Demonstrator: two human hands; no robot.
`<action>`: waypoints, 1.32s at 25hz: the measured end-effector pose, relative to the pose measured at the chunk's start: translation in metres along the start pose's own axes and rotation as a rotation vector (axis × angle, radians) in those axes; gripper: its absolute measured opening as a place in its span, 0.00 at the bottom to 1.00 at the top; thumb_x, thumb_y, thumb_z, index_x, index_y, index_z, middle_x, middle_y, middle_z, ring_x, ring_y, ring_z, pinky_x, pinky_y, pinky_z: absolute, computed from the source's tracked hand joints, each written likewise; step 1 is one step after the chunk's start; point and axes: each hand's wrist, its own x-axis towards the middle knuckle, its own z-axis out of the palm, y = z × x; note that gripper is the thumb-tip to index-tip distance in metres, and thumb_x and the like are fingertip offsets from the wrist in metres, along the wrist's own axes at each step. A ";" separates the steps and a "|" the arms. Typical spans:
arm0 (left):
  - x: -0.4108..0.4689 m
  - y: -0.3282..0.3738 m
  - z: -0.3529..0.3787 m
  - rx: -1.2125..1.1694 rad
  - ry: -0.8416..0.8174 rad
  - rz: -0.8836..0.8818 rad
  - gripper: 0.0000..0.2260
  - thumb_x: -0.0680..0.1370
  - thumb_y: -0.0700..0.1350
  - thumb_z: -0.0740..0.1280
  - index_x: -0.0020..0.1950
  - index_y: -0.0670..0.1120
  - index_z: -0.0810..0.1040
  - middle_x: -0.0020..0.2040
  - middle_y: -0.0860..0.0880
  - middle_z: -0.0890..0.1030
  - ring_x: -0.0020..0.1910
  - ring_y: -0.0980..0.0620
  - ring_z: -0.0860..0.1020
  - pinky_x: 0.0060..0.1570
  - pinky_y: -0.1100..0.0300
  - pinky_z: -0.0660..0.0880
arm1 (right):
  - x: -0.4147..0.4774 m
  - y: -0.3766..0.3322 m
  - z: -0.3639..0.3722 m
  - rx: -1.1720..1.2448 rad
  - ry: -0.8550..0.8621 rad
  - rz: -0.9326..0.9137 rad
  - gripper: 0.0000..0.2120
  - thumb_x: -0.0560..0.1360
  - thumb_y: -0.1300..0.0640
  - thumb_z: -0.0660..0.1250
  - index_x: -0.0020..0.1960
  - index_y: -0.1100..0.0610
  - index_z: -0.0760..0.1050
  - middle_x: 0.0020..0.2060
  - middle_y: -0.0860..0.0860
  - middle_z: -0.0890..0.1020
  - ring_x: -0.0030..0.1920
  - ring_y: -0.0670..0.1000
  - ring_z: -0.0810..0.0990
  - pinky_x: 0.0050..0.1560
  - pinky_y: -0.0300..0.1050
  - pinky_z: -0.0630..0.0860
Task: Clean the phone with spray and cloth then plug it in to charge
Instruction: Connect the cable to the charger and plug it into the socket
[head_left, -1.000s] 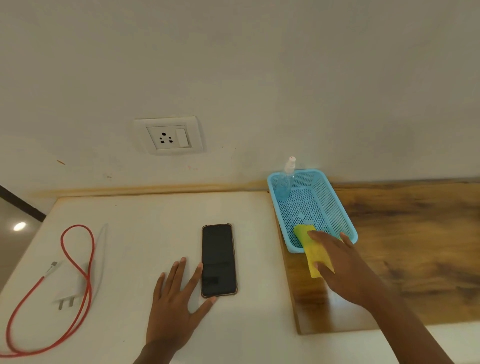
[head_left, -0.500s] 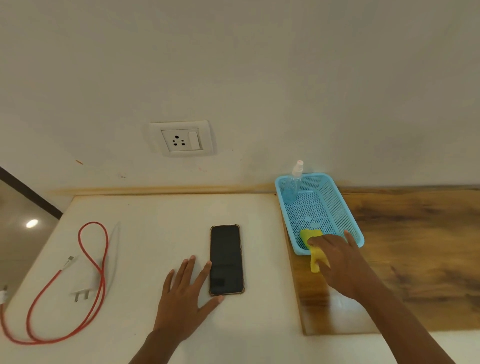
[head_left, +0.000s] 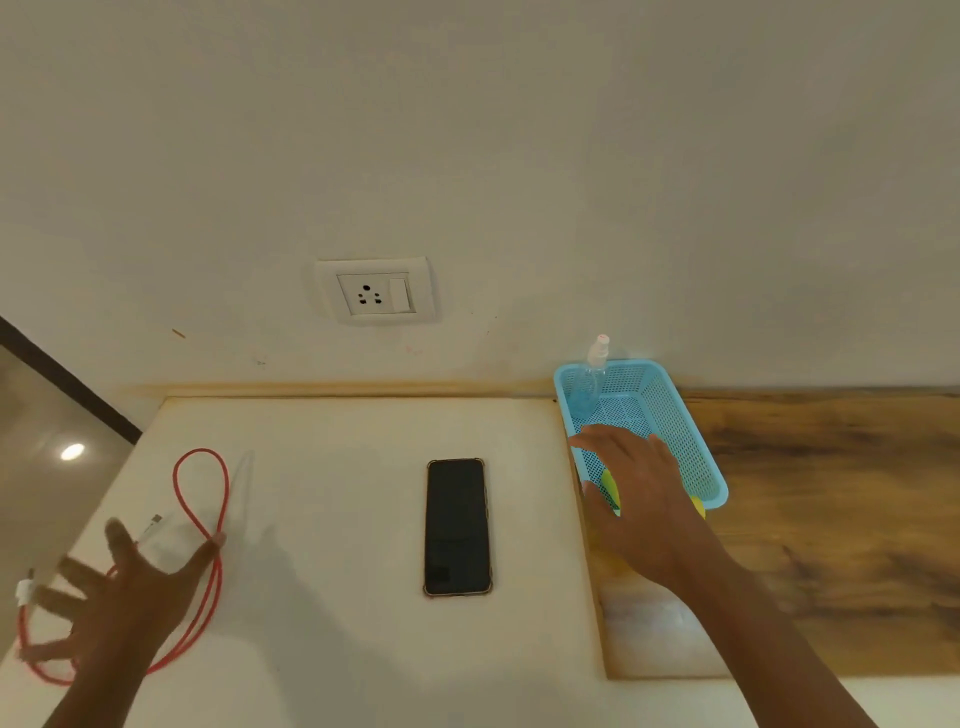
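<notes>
Both hands splayed: L hand (head_left: 124, 597) over cable (head_left: 202, 519), R hand (head_left: 641, 499) over basket (head_left: 691, 431).

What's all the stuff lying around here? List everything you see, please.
phone: one, black, flat on the white counter, centre.
cable: one, red, looped on the counter, left.
wall socket: one, white, on the wall above the phone.
basket: one, light blue mesh, at the seam of the white counter and the wooden top.
spray bottle: one, clear, upright in the basket's far corner.
cloth: one, yellow, mostly hidden under the right hand.
left hand: spread open over the cable.
right hand: open, over the basket's near end.
</notes>
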 end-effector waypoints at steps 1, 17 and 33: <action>-0.001 -0.002 0.004 -0.015 -0.069 -0.028 0.45 0.67 0.70 0.63 0.76 0.49 0.52 0.74 0.33 0.53 0.72 0.29 0.52 0.68 0.31 0.52 | 0.000 -0.004 0.003 0.008 -0.001 -0.014 0.18 0.73 0.61 0.67 0.62 0.53 0.73 0.61 0.49 0.77 0.64 0.51 0.72 0.71 0.62 0.60; -0.017 0.017 0.010 -0.448 0.151 -0.078 0.26 0.71 0.41 0.73 0.65 0.33 0.69 0.62 0.29 0.73 0.63 0.29 0.69 0.62 0.36 0.67 | 0.005 -0.083 0.059 0.291 -0.265 -0.092 0.15 0.78 0.57 0.59 0.64 0.48 0.72 0.63 0.45 0.76 0.63 0.44 0.70 0.60 0.28 0.59; -0.195 0.104 -0.023 -0.878 -0.276 0.797 0.25 0.67 0.45 0.75 0.58 0.64 0.73 0.49 0.63 0.81 0.50 0.68 0.78 0.41 0.74 0.76 | 0.007 -0.126 0.054 1.732 -0.441 0.437 0.24 0.72 0.48 0.70 0.63 0.58 0.74 0.56 0.58 0.81 0.53 0.58 0.80 0.53 0.50 0.79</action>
